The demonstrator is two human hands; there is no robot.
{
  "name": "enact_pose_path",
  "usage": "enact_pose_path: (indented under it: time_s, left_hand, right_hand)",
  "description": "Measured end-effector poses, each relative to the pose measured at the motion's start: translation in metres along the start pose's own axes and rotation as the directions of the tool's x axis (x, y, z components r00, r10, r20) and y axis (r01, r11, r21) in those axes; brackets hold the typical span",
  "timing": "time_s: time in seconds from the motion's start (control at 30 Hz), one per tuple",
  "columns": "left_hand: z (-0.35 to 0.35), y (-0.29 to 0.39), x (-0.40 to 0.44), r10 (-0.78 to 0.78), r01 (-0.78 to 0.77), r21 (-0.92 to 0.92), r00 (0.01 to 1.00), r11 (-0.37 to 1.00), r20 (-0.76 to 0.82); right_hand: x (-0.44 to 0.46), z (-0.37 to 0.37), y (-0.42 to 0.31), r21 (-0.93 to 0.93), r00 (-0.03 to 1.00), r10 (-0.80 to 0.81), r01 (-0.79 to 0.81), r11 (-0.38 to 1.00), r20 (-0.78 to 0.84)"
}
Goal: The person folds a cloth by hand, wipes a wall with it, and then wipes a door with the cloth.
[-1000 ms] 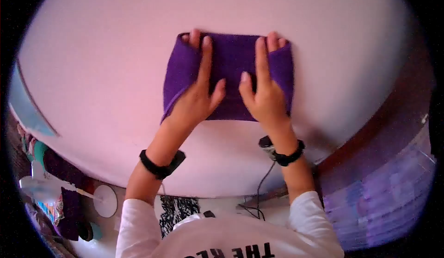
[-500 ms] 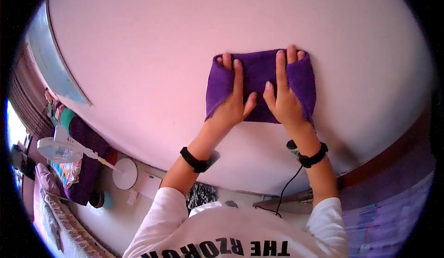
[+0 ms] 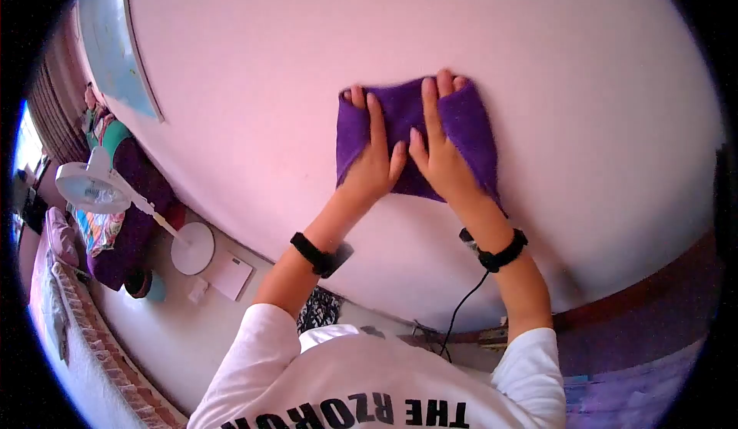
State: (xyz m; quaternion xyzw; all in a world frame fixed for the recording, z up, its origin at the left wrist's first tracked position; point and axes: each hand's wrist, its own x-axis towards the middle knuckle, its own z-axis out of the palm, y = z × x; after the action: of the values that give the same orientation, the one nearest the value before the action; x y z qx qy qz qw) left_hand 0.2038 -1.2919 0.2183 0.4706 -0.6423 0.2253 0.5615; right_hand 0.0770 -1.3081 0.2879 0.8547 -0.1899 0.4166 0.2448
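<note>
A purple cloth (image 3: 403,114) lies flat against a large pale pink surface, its side edges folded over some of the fingers of both hands. On its left part is my left hand (image 3: 377,148), index finger stretched up over the cloth and thumb apart, other fingertips poking out at the top left corner. My right hand (image 3: 442,148) presses the right part in the same way, its fingertips reaching the top edge. The two thumbs are close together near the middle. Both hands have the cloth between or around their fingers.
The pale surface (image 3: 254,83) curves around the cloth. At the left are a framed panel (image 3: 119,52), a white standing fan (image 3: 92,187) with a round base (image 3: 192,248), a flat white box (image 3: 231,275) and a bed (image 3: 84,337). A black cable (image 3: 461,306) hangs from my right wrist.
The view has turned, showing more of the room at the left. Against my body, the cloth and both hands have shifted slightly left since half a second ago, and my thumbs are closer together.
</note>
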Motion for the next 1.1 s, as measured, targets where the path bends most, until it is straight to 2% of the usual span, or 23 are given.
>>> enact_pose_path:
  time_s: [0.07,0.2,0.23,0.3,0.37,0.5,0.6,0.8,0.83,0.9,0.97,1.0,1.03,1.1]
  left_hand:
    - [-0.003,-0.006,-0.025,-0.049,0.051,-0.024,0.996,0.998,0.071]
    - [-0.017,-0.005,-0.019,-0.16,0.168,-0.064,0.981,0.984,0.109]
    - [-0.021,-0.009,-0.008,-0.178,0.181,-0.144,0.983,0.973,0.033]
    - [-0.031,-0.019,0.017,-0.158,0.148,-0.135,0.985,0.98,-0.063]
    - [-0.041,-0.031,0.033,-0.095,0.093,-0.031,0.991,0.995,-0.096]
    - [-0.041,-0.039,0.031,-0.041,0.043,0.008,0.986,0.999,-0.16]
    - [-0.034,-0.041,0.018,-0.093,0.093,-0.013,0.984,0.996,-0.15]
    - [-0.02,-0.062,-0.042,-0.158,0.158,-0.009,0.986,0.987,-0.059]
    - [-0.016,-0.07,-0.058,-0.185,0.186,0.007,0.982,0.983,-0.036]
    - [-0.01,-0.077,-0.095,-0.234,0.231,0.057,0.972,0.971,0.036]
    - [-0.014,-0.073,-0.116,-0.272,0.267,0.054,0.955,0.962,0.116]
    - [-0.017,-0.071,-0.118,-0.274,0.269,0.056,0.954,0.962,0.119]
    - [-0.021,-0.07,-0.119,-0.286,0.282,0.047,0.947,0.958,0.15]
    - [-0.028,-0.064,-0.116,-0.297,0.295,0.041,0.936,0.955,0.189]
  right_hand:
    - [-0.009,0.007,-0.011,0.03,0.995,-0.017,0.014,0.999,0.103]
    - [-0.002,0.011,-0.018,0.057,0.992,-0.014,0.006,0.998,0.126]
    - [0.008,0.013,-0.018,0.084,0.995,-0.023,0.015,0.996,0.097]
    - [0.033,0.016,-0.02,0.141,0.998,-0.051,0.044,0.989,0.048]
    - [0.053,0.02,-0.025,0.138,0.996,-0.082,0.088,0.986,-0.046]
    - [0.062,0.028,-0.028,0.077,0.994,-0.089,0.094,0.993,-0.066]
    - [0.051,0.028,-0.03,0.06,0.994,-0.11,0.111,0.992,-0.024]
    - [-0.002,0.071,-0.048,0.097,0.99,-0.086,0.075,0.992,0.114]
    - [-0.017,0.08,-0.054,0.011,0.975,-0.11,0.11,0.994,0.195]
    - [-0.052,0.097,-0.056,-0.009,0.93,-0.18,0.193,0.981,0.32]
    - [-0.07,0.095,-0.065,-0.247,0.836,-0.243,0.401,0.882,0.492]
    - [-0.072,0.091,-0.069,-0.143,0.875,-0.229,0.315,0.938,0.427]
    - [-0.071,0.09,-0.07,-0.14,0.876,-0.226,0.31,0.94,0.426]
    - [-0.075,0.084,-0.067,0.104,0.934,-0.157,0.129,0.986,0.321]
